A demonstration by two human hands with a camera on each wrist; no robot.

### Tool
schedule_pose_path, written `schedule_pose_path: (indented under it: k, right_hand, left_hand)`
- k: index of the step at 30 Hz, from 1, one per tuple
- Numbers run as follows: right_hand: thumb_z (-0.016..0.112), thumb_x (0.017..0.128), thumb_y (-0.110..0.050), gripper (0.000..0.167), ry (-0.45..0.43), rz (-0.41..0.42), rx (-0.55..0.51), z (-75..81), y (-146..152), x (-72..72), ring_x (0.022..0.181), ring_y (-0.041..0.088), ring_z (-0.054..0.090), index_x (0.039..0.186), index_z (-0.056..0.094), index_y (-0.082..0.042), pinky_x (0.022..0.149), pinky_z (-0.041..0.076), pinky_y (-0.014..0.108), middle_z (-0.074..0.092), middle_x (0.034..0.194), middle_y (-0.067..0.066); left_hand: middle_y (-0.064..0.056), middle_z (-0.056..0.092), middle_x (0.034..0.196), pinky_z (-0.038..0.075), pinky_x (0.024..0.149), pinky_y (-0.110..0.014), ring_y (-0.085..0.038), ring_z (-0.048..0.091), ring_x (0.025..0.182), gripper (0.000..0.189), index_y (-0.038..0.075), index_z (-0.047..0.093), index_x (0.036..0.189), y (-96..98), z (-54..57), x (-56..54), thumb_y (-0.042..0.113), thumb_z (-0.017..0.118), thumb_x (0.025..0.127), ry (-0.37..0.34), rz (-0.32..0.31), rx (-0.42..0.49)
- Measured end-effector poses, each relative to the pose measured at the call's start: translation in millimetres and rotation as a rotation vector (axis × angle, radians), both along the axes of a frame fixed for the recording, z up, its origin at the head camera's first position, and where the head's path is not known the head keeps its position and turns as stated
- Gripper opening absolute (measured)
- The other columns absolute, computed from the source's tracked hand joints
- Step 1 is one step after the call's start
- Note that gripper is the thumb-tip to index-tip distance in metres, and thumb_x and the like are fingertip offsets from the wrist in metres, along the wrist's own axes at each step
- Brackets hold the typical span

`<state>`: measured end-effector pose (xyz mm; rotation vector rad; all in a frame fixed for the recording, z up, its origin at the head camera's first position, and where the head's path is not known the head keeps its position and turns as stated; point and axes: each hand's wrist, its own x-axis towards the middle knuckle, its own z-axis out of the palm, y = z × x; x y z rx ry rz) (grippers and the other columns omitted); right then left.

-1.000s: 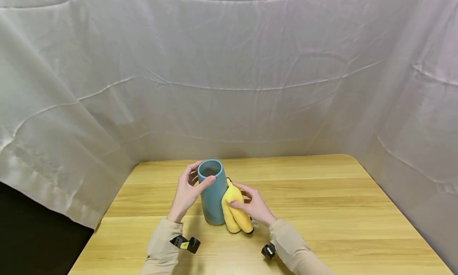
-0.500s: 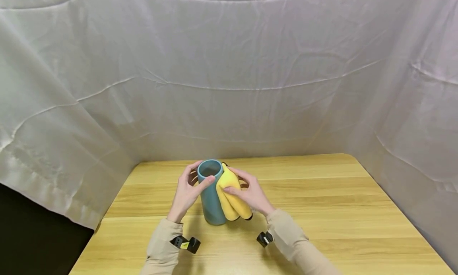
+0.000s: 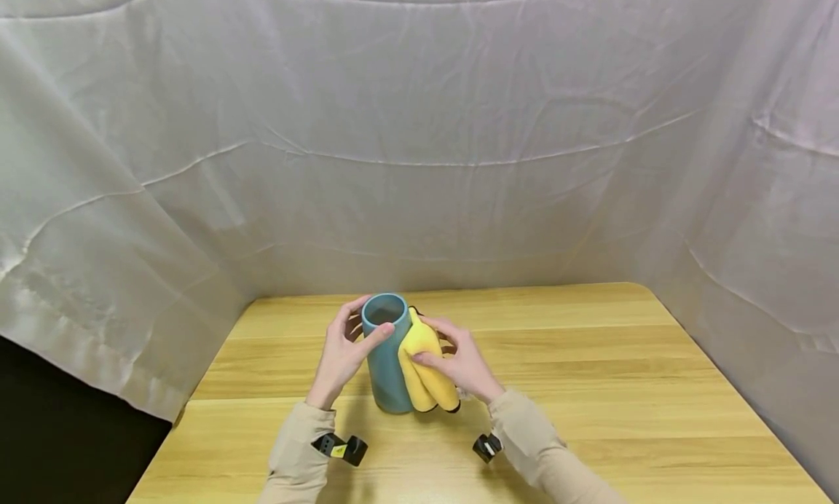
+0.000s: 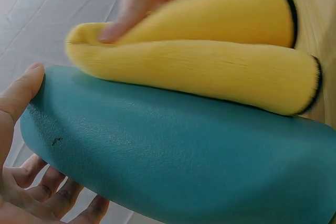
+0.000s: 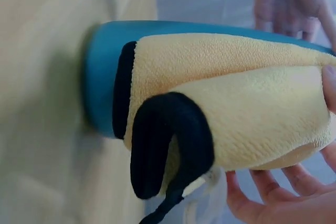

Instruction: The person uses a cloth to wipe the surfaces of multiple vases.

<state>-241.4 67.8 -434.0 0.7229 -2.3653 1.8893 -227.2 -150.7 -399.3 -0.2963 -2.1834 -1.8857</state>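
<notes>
A tall teal vase [image 3: 388, 362] stands upright on the table with its round mouth facing up. My left hand [image 3: 339, 355] grips it near the rim, thumb on the near side and fingers round the far left. In my right hand [image 3: 467, 363] is a bunched yellow cloth [image 3: 424, 384] with black edging, pinched between thumb and fingers. The cloth lies along the vase's right wall, touching it, in the left wrist view too, where the vase [image 4: 173, 140] shows a small dark mark near the top. A pale tag hangs by the cloth [image 5: 252, 108] in the right wrist view.
The wooden table [image 3: 623, 387] spreads out round the vase, mostly to the right. Grey fabric [image 3: 419, 220] hangs behind it and along both sides. A dark area [image 3: 65, 424] lies beyond the table's left edge.
My right hand has slid the yellow cloth up along the vase's right side, then a little back down. My left hand and the vase have stayed in place.
</notes>
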Motion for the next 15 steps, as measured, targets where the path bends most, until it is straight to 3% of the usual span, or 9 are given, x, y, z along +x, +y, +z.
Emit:
schedule_pose_path:
  k: [8, 15]
  right_hand:
    - [0.077, 0.089, -0.017, 0.06, -0.091, 0.043, 0.04, -35.5, 7, 1.6, 0.109, 0.027, 0.066, 0.145, 0.054, -0.011, 0.085, 0.058, 0.033, 0.057, 0.143, 0.019]
    - [0.078, 0.088, -0.018, 0.061, -0.107, 0.038, 0.021, -40.6, 8, 3.0, 0.11, 0.029, 0.066, 0.144, 0.054, -0.012, 0.083, 0.058, 0.033, 0.057, 0.143, 0.019]
  left_hand:
    - [-0.015, 0.057, 0.134, 0.038, 0.116, -0.05, -0.032, 0.056, 0.128, 0.059, 0.009, 0.053, 0.14, -0.6, -1.4, -0.4, 0.011, 0.079, 0.087, -0.006, -0.001, -0.005]
    - [-0.015, 0.057, 0.134, 0.039, 0.116, -0.05, -0.032, 0.056, 0.127, 0.058, 0.009, 0.053, 0.139, 0.0, -0.8, -0.4, 0.011, 0.079, 0.087, 0.003, -0.002, -0.007]
